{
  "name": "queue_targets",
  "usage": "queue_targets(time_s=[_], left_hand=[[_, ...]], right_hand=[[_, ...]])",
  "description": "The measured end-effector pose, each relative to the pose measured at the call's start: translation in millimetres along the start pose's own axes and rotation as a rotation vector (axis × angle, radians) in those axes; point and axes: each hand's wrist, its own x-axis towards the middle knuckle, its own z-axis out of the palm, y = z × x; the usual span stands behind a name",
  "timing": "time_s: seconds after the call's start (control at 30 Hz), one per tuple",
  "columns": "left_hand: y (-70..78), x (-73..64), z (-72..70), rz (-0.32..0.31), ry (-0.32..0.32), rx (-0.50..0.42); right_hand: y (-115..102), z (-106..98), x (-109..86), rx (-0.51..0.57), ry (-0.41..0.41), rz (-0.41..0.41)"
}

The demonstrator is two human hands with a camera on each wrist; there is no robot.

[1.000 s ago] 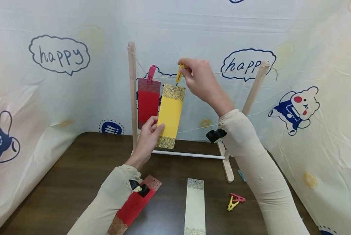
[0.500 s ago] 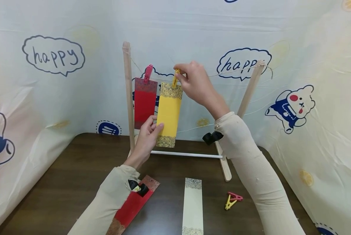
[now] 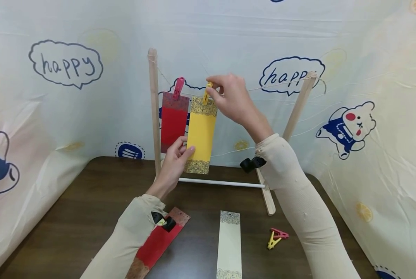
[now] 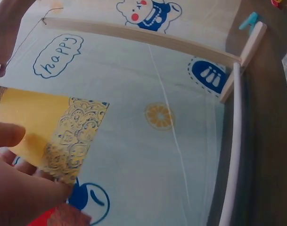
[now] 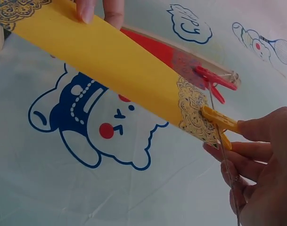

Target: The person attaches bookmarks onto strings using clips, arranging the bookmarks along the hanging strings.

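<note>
A yellow bookmark [image 3: 201,133] with patterned ends hangs nearly upright at the string. My left hand [image 3: 172,164] pinches its lower left edge between thumb and fingers. At its top, my right hand [image 3: 233,99] pinches the handles of a yellow clothespin [image 3: 206,94]; in the right wrist view the clothespin's jaws lie over the bookmark's patterned end, at the string [image 5: 230,186]. Just left, a red bookmark [image 3: 174,120] hangs from the string by a pink clothespin [image 3: 178,88]. The left fingertips behind the yellow bookmark are partly hidden.
A wooden frame with a left post [image 3: 154,112], a right post [image 3: 300,104] and a white crossbar [image 3: 225,183] stands on the dark table [image 3: 72,217]. Another red bookmark [image 3: 162,240], a cream bookmark [image 3: 229,244], and loose pink [image 3: 279,233] and yellow clothespins [image 3: 272,241] lie nearer.
My right hand has brought the yellow clothespin down from above the yellow bookmark onto its top edge. The left hand keeps its hold, and the bookmark has risen slightly.
</note>
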Motion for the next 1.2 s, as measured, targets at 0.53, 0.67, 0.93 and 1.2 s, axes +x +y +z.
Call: queue_targets(time_s=[0.53,0.67,0.93,1.2], left_hand=[[-35.8,-40.0,-35.8,-0.166,-0.087,0.197],[-35.2,-52.8,-45.4,-0.17,-0.067,0.289],[-37.7,-75.8,-53.1,-0.17,-0.036,0.298],[-40.7,-100.8,-60.5,-0.14,0.028,0.339]], right_hand=[[14.1,11.7,-65.9,-0.17,0.219,-0.214],[14.3,14.5,-84.9,-0.16,0.251,-0.285],[22.3,19.6,-119.7,-0.124,0.278,-0.323],[46.1,42.3,-176.1,-0.044,0.267,-0.237]])
